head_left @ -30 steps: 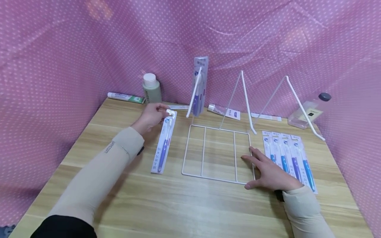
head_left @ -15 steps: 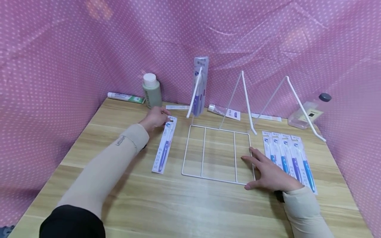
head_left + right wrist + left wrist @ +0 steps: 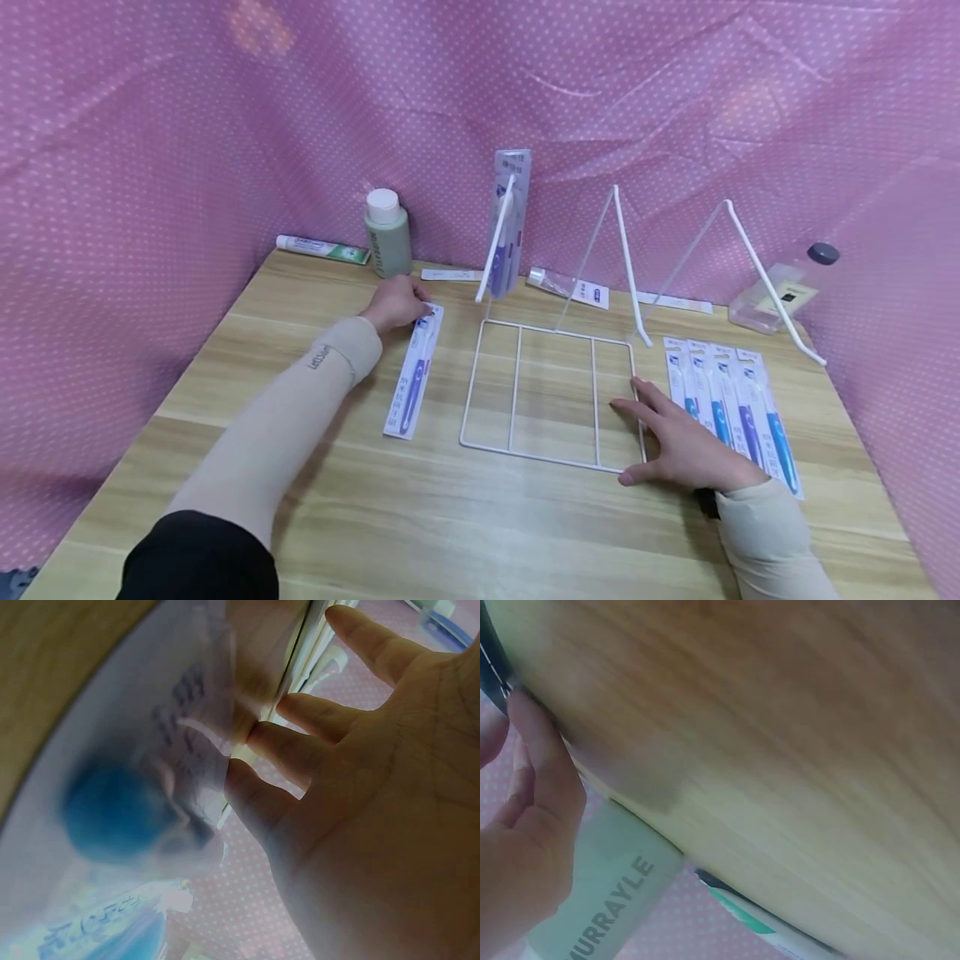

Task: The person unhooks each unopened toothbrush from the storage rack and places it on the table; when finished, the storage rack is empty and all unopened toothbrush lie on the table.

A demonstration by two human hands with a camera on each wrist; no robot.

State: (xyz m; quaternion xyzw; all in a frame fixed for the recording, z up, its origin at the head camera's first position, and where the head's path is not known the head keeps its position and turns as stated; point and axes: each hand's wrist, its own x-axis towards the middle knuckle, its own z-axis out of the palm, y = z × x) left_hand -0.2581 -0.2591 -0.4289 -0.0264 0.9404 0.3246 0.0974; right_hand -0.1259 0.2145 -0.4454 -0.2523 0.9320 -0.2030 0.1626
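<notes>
My left hand (image 3: 396, 302) pinches the top end of a packaged toothbrush (image 3: 415, 375) with a purple handle, left of a white wire rack (image 3: 555, 332). In the left wrist view the fingers (image 3: 546, 750) meet at a thin edge by the frame's border; most of the pack is out of that view. My right hand (image 3: 686, 442), fingers spread, rests at the rack's right side. Several packaged toothbrushes (image 3: 738, 408) lie in a row beside it, partly behind the hand. More toothbrush packs (image 3: 512, 221) hang on the rack's left prong.
At the back stand a green bottle (image 3: 388, 242) and a clear bottle (image 3: 776, 292) with a black cap. Toothpaste tubes (image 3: 322, 248) and thin white packets (image 3: 450, 274) lie along the rear edge. Two bare rack prongs (image 3: 626, 258) jut upward. A pink dotted curtain (image 3: 420, 100) surrounds the table.
My left hand has moved slightly right and nearer to me, and the top of the toothbrush pack has come down with it. The right hand has stayed at the rack.
</notes>
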